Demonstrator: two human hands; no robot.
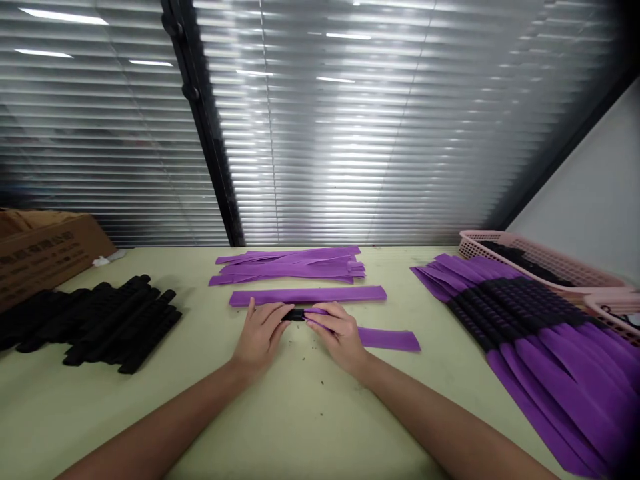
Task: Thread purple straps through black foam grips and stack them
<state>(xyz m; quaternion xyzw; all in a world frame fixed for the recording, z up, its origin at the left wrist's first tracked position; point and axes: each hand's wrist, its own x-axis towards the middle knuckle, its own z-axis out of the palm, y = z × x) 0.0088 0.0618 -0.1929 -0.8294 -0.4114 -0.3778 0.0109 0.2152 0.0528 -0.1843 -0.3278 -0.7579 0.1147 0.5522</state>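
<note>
At the far left of the frame, a cardboard box and, beside it, heaped black pieces, aligned much the same way, perhaps for easy picking up. At upper centre of the tabletop, loosely piled purple strips; nearer, a single flat strip, apparently set apart within reach. Just below, at mid-frame, left hand in a narrow pinch on a small black tube, likely to steady it. Right hand closed on a purple band right beside the tube, probably for fine control; cannot tell whether inserted. Tube dark and short where visible, partly hidden by fingers; band folded-looking near the fingertips, wide and flat in its tail. At right, overlapping purple bundles with black middles, seemingly kept tidy; beyond, a pink basket with dark contents.
</note>
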